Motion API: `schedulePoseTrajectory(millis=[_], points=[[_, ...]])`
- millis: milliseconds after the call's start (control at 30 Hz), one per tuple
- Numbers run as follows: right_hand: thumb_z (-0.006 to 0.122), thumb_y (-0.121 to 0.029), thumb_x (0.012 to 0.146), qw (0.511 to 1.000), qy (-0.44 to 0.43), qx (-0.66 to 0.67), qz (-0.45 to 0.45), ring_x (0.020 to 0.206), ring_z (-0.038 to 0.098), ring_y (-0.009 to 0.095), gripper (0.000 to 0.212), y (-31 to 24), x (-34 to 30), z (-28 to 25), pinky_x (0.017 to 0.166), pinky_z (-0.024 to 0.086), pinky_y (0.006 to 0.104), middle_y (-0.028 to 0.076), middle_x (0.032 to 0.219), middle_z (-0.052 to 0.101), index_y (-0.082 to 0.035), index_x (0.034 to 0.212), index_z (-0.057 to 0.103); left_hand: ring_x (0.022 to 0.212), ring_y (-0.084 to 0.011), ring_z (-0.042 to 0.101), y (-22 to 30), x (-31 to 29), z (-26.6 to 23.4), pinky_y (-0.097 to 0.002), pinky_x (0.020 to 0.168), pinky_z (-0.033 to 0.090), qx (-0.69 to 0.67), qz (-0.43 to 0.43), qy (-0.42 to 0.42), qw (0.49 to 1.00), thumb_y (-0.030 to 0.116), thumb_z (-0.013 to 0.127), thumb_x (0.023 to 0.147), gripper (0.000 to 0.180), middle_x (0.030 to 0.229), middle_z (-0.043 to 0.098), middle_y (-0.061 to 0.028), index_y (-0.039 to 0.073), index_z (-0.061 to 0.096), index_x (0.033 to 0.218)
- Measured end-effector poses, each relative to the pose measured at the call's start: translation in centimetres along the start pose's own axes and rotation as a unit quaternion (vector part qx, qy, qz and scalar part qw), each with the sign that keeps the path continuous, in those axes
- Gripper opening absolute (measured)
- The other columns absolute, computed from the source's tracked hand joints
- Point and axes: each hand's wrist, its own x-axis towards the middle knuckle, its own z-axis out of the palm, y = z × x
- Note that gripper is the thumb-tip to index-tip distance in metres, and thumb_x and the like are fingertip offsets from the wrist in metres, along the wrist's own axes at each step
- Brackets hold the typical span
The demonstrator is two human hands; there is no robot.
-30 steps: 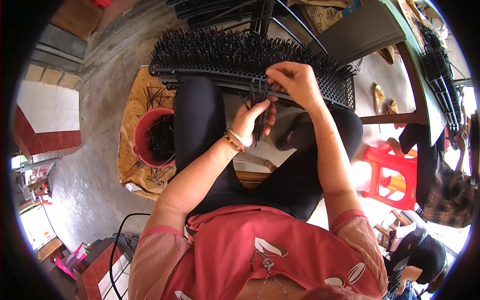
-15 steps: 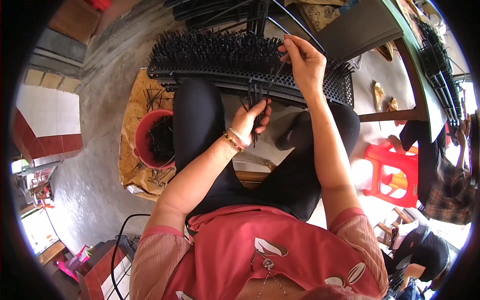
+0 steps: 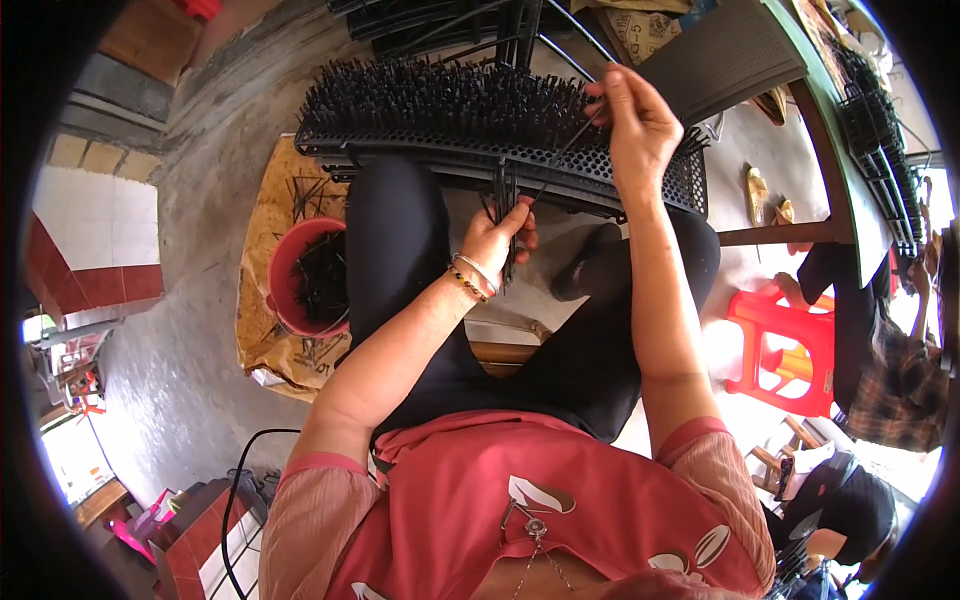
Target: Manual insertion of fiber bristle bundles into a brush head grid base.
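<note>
My left hand is closed around a bundle of thin black strips, which stick out above and below the fingers between my knees. Raised over the right part of the rack, my right hand pinches one thin black strip. That strip slants down toward the left hand; whether its lower end is free of the bundle, I cannot tell. Across the far side of my knees lies a long black perforated rack, packed with upright black pieces. Its holes show bare at the right end.
To the left, a pink bucket of black strips stands on a yellowish sack with loose strips. A green-edged table and a red plastic stool are at the right, near another person's plaid garment.
My right hand has moved right and slightly up, and the strip in it now slants more. The left hand with the bundle has hardly moved.
</note>
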Motion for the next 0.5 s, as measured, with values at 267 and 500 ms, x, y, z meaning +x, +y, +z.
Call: schedulePoseTrajectory(millis=[267, 500], points=[[0.060, -0.005, 0.086, 0.986, -0.058, -0.107, -0.116, 0.068, 0.062, 0.008, 0.018, 2.1, -1.1, 2.1, 0.059, 0.049, 0.0188, 0.006, 0.086, 0.068, -0.001, 0.104, 0.064, 0.065, -0.0093, 0.053, -0.8, 0.3, -0.3, -0.0239, 0.050, 0.037, 0.066, -0.074, -0.022, 0.995, 0.024, 0.057, 0.089, 0.020, 0.078, 0.058, 0.0022, 0.009, 0.058, 0.102], [0.061, -0.003, 0.084, 0.958, -0.093, -0.199, -0.186, 0.069, 0.063, 0.008, 0.019, 3.2, -1.3, 2.6, 0.060, 0.050, 0.0191, 0.006, 0.086, 0.069, -0.002, 0.103, 0.065, 0.066, -0.0095, 0.051, -0.5, 0.0, -0.1, -0.0237, 0.050, 0.036, 0.064, -0.079, -0.030, 0.994, 0.022, 0.056, 0.089, 0.021, 0.075, 0.056, 0.0015, 0.008, 0.057, 0.104]])
